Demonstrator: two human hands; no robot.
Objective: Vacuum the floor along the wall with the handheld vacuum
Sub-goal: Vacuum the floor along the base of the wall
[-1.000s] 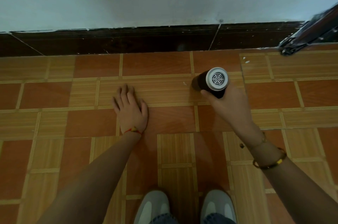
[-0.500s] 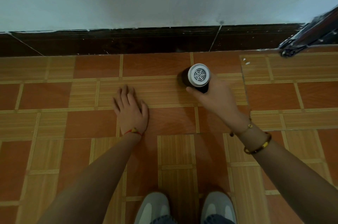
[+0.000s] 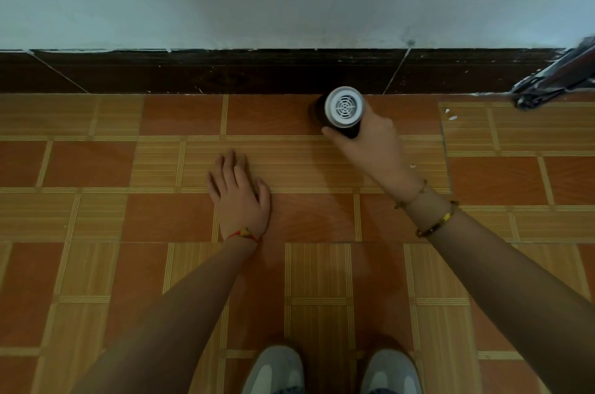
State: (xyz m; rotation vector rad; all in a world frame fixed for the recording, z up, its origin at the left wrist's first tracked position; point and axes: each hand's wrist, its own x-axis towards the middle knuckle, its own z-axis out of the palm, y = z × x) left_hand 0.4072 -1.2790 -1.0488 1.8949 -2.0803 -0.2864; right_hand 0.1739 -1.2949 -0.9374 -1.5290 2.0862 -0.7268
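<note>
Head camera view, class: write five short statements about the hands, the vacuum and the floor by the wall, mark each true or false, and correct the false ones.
1. The right hand grips the handheld vacuum. True.
2. The left hand is lifted off the floor, clenched in a fist. False: it lies flat on the tiled floor, fingers spread.
3. The vacuum is close to the dark baseboard. True.
4. The vacuum's round white grille faces the wall. False: it faces up toward the camera.
5. Small white specks lie on the tiles left of the left hand. False: they lie right of the vacuum.
</note>
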